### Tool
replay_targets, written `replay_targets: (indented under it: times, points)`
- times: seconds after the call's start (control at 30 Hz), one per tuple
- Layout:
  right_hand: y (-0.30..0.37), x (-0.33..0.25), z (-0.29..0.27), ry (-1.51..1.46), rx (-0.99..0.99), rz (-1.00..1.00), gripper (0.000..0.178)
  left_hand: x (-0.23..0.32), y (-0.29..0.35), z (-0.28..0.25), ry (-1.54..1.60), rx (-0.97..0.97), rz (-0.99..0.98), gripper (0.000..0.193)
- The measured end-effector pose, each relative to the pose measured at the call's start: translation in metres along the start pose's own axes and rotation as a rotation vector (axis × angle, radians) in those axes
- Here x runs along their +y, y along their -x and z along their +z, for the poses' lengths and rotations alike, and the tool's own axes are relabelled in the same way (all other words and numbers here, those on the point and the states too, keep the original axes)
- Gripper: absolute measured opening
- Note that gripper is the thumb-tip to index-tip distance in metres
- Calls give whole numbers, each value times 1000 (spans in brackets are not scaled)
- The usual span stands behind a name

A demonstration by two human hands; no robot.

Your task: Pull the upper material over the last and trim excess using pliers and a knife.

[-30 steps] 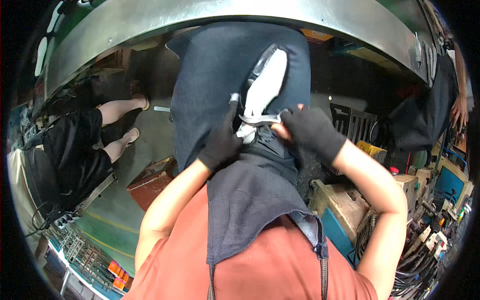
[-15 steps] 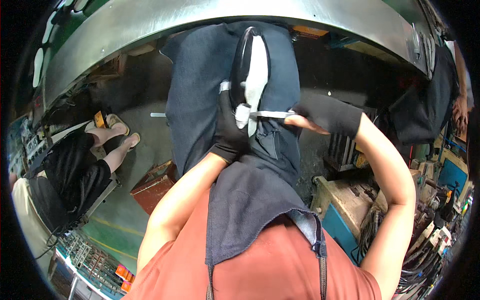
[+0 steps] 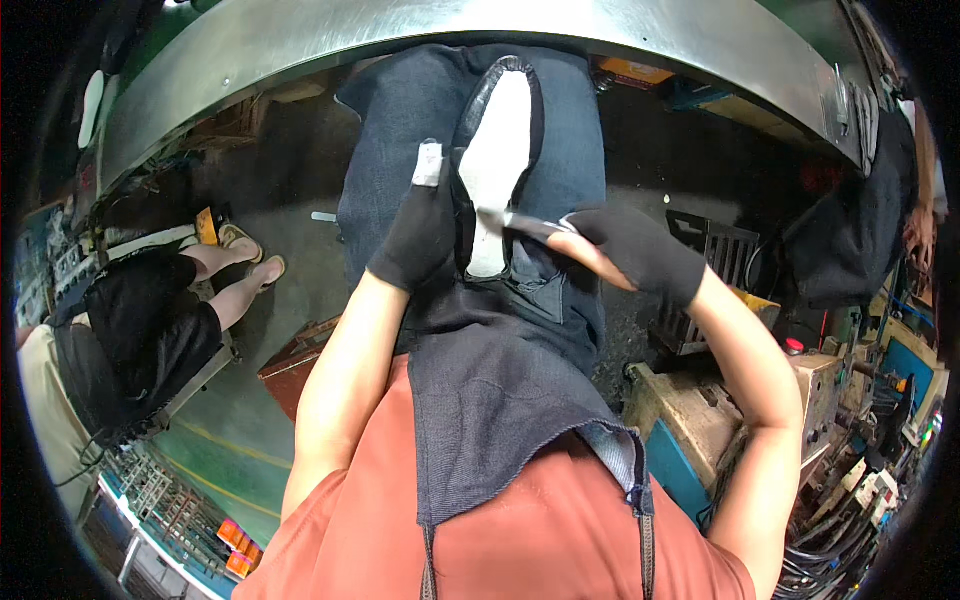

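An upturned black shoe [image 3: 467, 130] with a white sole [image 3: 497, 150] lies lengthwise on my aproned lap, toe pointing away from me. My left hand [image 3: 415, 225], in a black glove with white tape round the thumb, grips the shoe's left side; its fingers are mostly hidden behind the shoe. In a black fingerless glove, my right hand [image 3: 632, 248] is closed round a slim knife [image 3: 530, 224]. Its blade points left and lies over the sole's narrow middle part; motion smears the tip.
A metal bench edge [image 3: 400, 30] curves across the far side. A brown box [image 3: 300, 365] stands at left, near another person's legs [image 3: 240, 275]. To the right are a dark crate [image 3: 700, 280], a worn machine [image 3: 690, 410] and another person's hand [image 3: 920, 235].
The shoe has turned so that its white sole faces up more fully. My left hand has shifted left along its side, thumb lifted. The knife has moved left over the sole.
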State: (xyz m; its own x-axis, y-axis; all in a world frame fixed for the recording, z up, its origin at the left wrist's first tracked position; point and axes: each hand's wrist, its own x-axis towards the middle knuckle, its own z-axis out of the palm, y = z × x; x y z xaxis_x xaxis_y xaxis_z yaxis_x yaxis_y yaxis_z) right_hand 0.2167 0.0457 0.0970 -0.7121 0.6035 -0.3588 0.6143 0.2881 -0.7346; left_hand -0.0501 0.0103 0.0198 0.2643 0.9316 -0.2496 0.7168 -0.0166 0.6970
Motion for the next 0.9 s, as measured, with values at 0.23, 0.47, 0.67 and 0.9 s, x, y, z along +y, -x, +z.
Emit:
replay_targets:
  times: [0.23, 0.47, 0.67, 0.9]
  points:
    - [-8, 6, 2, -756, -69, 130, 41, 41, -24, 1, 1312, -65, -422, 60]
    - [18, -4, -1, 752, 499, -189, 31, 17, -26, 72, 1146, 369, -151, 49]
    - [39, 7, -31, 478, 166, -12, 34, 37, -22, 43, 598, 452, 103, 51]
    - [8, -66, -22, 175, 248, -474, 43, 114, 23, -19, 238, 249, 175, 102]
